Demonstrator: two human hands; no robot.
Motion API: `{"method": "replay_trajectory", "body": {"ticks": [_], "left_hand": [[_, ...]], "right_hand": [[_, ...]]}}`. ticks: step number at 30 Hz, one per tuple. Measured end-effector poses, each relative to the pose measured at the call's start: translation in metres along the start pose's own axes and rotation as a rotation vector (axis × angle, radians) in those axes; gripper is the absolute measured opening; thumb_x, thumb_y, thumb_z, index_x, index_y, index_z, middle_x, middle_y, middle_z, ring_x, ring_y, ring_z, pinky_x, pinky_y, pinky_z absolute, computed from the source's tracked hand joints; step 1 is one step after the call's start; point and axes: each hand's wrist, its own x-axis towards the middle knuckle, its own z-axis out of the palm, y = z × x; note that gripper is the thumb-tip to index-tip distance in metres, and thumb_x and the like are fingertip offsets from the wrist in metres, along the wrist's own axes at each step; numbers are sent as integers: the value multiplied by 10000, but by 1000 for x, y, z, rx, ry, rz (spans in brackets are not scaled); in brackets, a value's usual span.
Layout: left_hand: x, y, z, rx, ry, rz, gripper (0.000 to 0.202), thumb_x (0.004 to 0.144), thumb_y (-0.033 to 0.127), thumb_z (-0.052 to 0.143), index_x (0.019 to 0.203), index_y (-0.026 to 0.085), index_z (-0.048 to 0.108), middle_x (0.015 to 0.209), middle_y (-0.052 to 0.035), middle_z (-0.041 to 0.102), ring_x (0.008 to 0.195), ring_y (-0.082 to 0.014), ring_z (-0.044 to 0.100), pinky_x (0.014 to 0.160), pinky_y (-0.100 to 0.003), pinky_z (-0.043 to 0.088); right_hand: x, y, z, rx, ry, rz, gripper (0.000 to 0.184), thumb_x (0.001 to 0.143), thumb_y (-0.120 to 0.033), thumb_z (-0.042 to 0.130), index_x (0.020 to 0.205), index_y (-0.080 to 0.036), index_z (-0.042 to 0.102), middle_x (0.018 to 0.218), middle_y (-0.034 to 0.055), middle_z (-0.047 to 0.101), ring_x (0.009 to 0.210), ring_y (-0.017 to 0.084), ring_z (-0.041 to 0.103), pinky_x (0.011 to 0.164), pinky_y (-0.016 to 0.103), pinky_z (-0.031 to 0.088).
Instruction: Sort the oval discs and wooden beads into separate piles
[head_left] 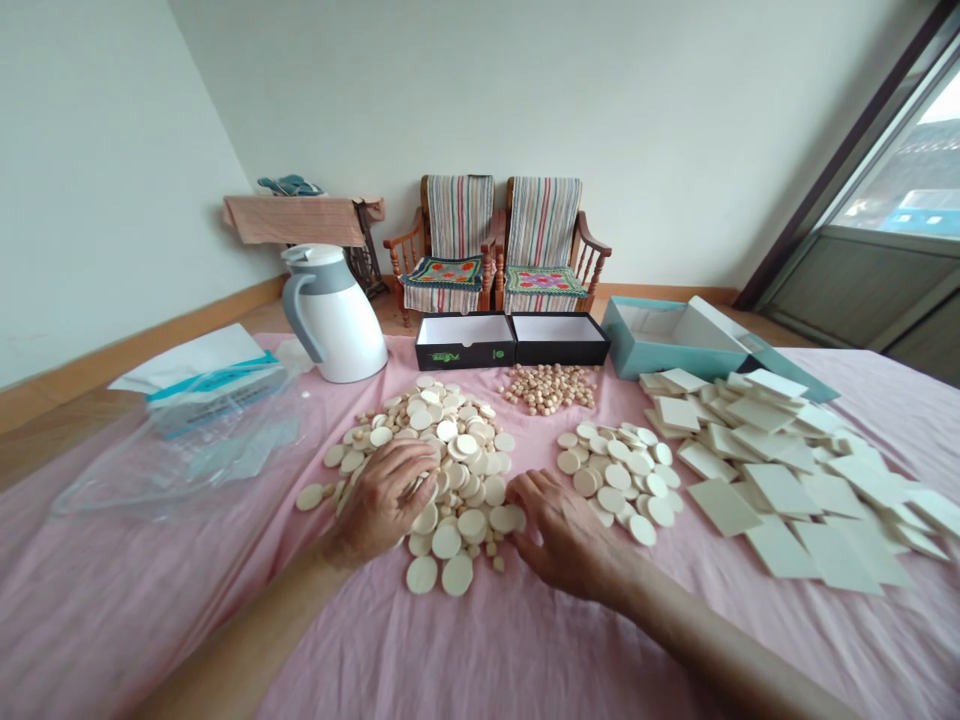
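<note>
A mixed pile of round wooden discs (446,541) and small wooden beads lies in front of me on the pink cloth. My left hand (386,495) rests over the left side of this pile, its fingers loosely bent and the thumb apart from them. At the pile's right edge, my right hand (559,530) has a pale wooden disc (508,518) between thumb and fingers. Just beyond that hand is a separate heap of discs (616,474). Small round wooden beads (551,388) form another heap behind. What lies beneath my left palm is hidden.
Square wooden tiles (784,485) are heaped at the right. Two black boxes (465,355) with white insides and a teal box (675,352) stand along the back. A white jug (341,330) and a clear plastic bag (217,430) are on the left. Two chairs (457,220) stand beyond.
</note>
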Motion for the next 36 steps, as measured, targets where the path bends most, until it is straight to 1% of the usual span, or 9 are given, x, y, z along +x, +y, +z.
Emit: {"method": "replay_trajectory", "body": {"ticks": [5, 9, 12, 14, 17, 20, 22, 26, 36], "left_hand": [[-1, -2, 1, -10, -4, -5, 148, 854, 148, 540, 963, 185, 633, 1033, -73, 653, 1049, -200, 579, 962, -389, 466], [-3, -3, 2, -23, 0, -7, 157, 853, 139, 541, 970, 186, 635, 1034, -73, 655, 1036, -199, 582, 956, -395, 467], [-2, -3, 2, -23, -5, -3, 156, 855, 138, 537, 966, 185, 637, 1032, -74, 655, 1033, -197, 583, 951, -391, 472], [-2, -3, 2, -20, -10, -5, 153, 857, 145, 533, 961, 184, 638, 1031, -75, 657, 1034, -198, 585, 946, -386, 476], [-2, -3, 2, -15, -8, -12, 155, 860, 153, 529, 964, 186, 639, 1030, -77, 660, 1031, -200, 589, 944, -388, 477], [-2, -3, 2, -5, -5, -21, 149, 859, 163, 528, 952, 186, 641, 1017, -77, 664, 1027, -201, 594, 940, -386, 481], [-2, -3, 2, 0, -2, -24, 145, 857, 161, 528, 942, 186, 643, 1012, -76, 665, 1027, -200, 595, 940, -386, 482], [-1, -3, 2, -8, 13, -19, 147, 854, 147, 525, 936, 188, 640, 1014, -75, 662, 1027, -200, 595, 937, -388, 484], [-1, -4, 1, -2, 22, -1, 164, 848, 137, 528, 947, 191, 647, 1012, -66, 669, 1017, -193, 598, 922, -371, 494]], "right_hand": [[3, 11, -19, -80, 28, 38, 324, 702, -114, 509, 1021, -172, 500, 922, 73, 546, 870, 211, 480, 737, 321, 367], [-1, 44, -50, -285, 68, 203, 265, 704, -158, 544, 969, -169, 542, 883, 80, 541, 839, 226, 475, 725, 339, 342], [-5, 70, -66, -420, 168, 336, 273, 727, -208, 565, 997, -171, 555, 889, 94, 545, 845, 247, 477, 711, 349, 336], [-6, 77, -68, -448, 248, 362, 269, 740, -210, 568, 1006, -172, 562, 937, 114, 552, 882, 265, 481, 723, 364, 348], [-5, 65, -57, -236, 235, 242, 238, 762, -161, 548, 997, -185, 571, 959, 97, 563, 865, 230, 512, 740, 354, 392], [-2, 35, -38, 113, 85, 19, 247, 794, -120, 525, 1018, -209, 576, 964, 59, 571, 816, 170, 546, 722, 301, 438], [-1, 17, -27, 232, 10, -79, 267, 811, -95, 509, 1039, -214, 578, 986, 57, 570, 858, 164, 554, 745, 290, 452], [0, 0, -15, 254, -76, -117, 304, 796, -45, 493, 1043, -199, 580, 965, 62, 558, 872, 168, 543, 746, 280, 454], [-1, -2, -13, 158, -111, -100, 189, 729, -65, 523, 870, -189, 504, 947, 58, 538, 878, 178, 508, 740, 285, 425]]}}
